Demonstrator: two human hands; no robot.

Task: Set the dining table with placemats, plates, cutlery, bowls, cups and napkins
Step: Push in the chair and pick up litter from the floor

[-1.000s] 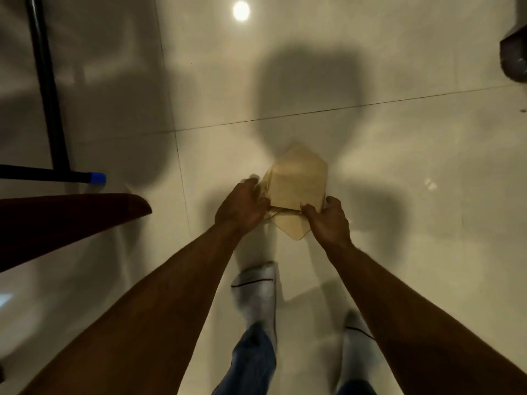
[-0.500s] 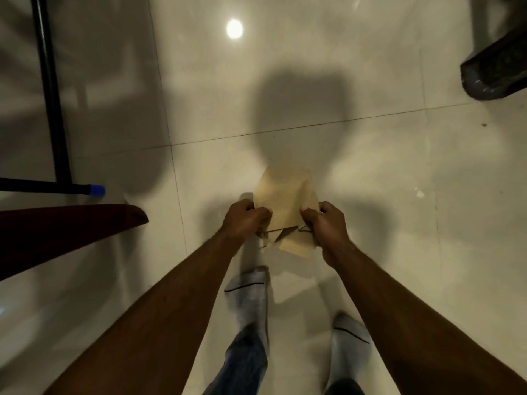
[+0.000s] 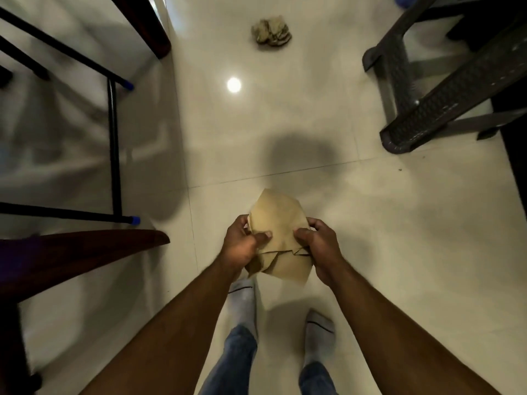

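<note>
A small stack of tan paper napkins [image 3: 278, 223] is held in front of me above the tiled floor. My left hand [image 3: 241, 245] grips its left edge, thumb pressed on the top sheet. My right hand [image 3: 319, 246] grips the right edge, thumb on top as well. The lower sheets fan out below my hands. Both forearms reach in from the bottom of the view. My feet in grey socks stand below the napkins.
A dark wooden table edge [image 3: 85, 252] juts in at the left. Black metal legs with blue caps [image 3: 114, 155] stand behind it. A grey plastic chair [image 3: 433, 89] lies at the upper right. A crumpled cloth [image 3: 271, 31] is on the floor ahead.
The view has tilted up and forward, showing more floor, the grey chair and the crumpled cloth. Both hands keep hold of the napkins, which have shifted slightly between my thumbs.
</note>
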